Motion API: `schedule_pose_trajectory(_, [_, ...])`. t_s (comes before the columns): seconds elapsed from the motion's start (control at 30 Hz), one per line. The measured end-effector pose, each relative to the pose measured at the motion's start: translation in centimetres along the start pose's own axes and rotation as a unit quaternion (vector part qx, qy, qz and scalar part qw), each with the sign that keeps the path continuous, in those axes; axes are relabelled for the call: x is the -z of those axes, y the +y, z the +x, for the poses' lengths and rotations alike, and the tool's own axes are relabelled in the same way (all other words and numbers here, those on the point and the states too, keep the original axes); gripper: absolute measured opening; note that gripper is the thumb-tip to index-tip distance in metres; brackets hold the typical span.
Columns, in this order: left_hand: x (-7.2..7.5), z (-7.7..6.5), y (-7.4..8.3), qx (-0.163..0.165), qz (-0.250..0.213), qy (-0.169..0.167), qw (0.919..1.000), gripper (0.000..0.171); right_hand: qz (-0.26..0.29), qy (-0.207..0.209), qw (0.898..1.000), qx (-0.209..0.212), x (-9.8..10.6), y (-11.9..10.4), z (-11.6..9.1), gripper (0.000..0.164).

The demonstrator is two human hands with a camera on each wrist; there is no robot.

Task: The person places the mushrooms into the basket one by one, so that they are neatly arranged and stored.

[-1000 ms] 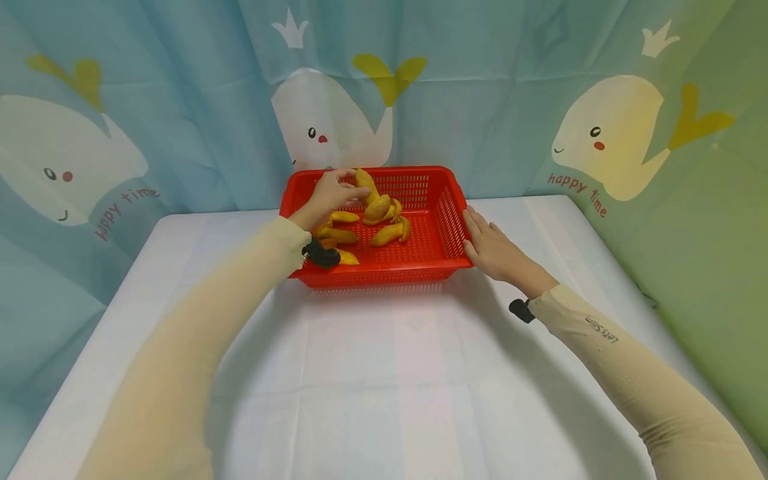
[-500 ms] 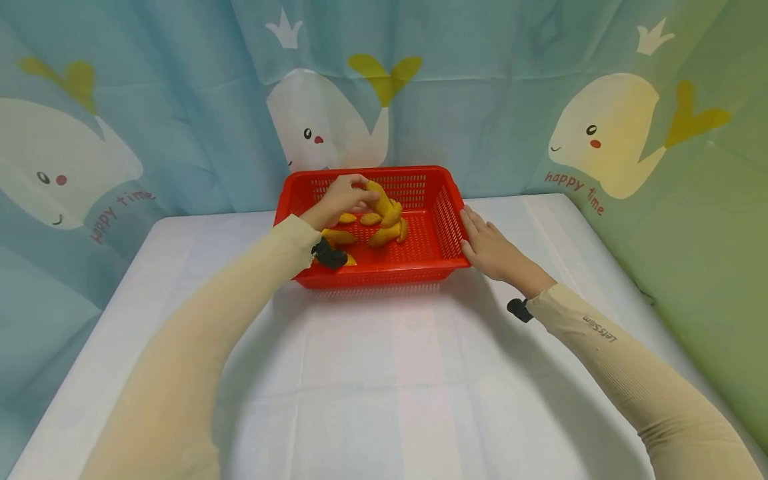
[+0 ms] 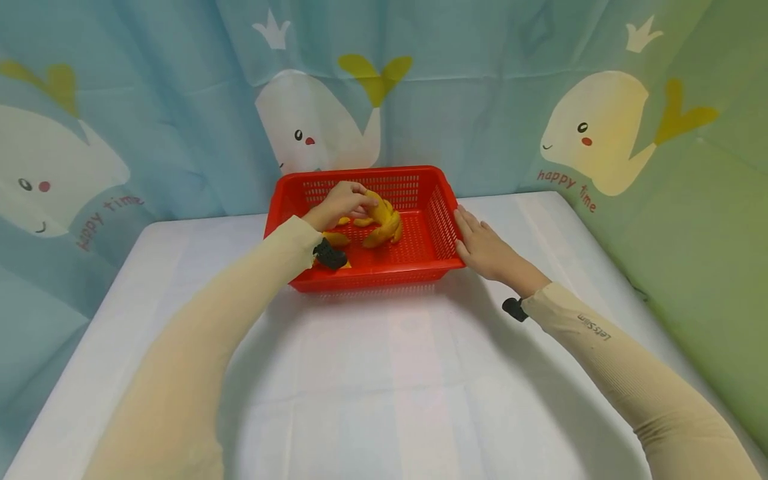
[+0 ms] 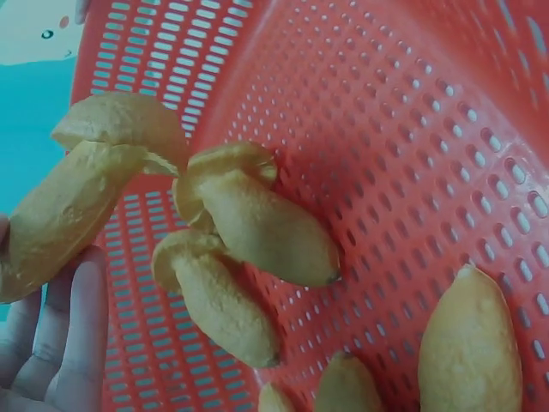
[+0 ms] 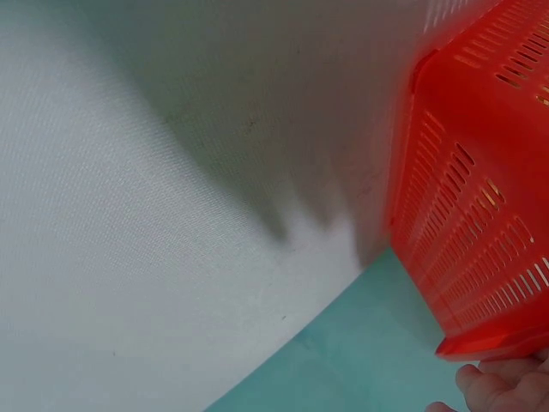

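Observation:
In the head view my left hand point(image 3: 345, 201) reaches into a red plastic basket point(image 3: 390, 270) and holds a yellow-brown mushroom point(image 4: 81, 193) by its stem. The left wrist view shows the mushroom's cap pointing away from the fingers, close to two more mushrooms lying together, one of them a larger mushroom point(image 4: 270, 227) and one a smaller mushroom point(image 4: 223, 309). My right hand point(image 3: 487, 251) rests with straight fingers along the outside of the basket's right rim. In the right wrist view only some of its fingertips point(image 5: 502, 388) show, below the basket's corner.
Further yellow pieces, such as the pale-tipped one point(image 4: 472, 352), lie in the basket near my left wrist, partly hidden by it in the head view. The basket stands at the back of a white-covered table point(image 3: 372, 373), against a blue whale-print curtain point(image 3: 468, 100).
My left hand has carried the mushroom rightward and lower inside the basket, toward the mushrooms lying there. My right hand stays at the rim. The head view has shifted slightly.

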State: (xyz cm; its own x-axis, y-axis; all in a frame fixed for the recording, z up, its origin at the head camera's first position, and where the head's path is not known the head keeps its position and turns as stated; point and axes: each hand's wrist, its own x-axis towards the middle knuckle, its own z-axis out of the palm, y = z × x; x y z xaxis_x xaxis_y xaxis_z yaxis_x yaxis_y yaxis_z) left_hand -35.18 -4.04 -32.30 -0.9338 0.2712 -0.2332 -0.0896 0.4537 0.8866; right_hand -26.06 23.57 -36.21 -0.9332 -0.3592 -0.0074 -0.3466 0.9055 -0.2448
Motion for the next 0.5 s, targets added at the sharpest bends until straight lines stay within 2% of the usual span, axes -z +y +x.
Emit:
schedule_pose_trajectory(0.27, [-0.26,0.32,-0.4,0.0,0.012,-0.052,0.9986,0.033,0.0,0.0,1.0,0.0,-0.14,-0.09,0.09,0.063])
schedule_pose_trajectory(0.5, [-0.38,0.62,-1.02,0.002,0.039,-0.078,0.9962,0.027,0.001,-0.003,1.0,-0.004,-0.09,0.02,0.04,0.063])
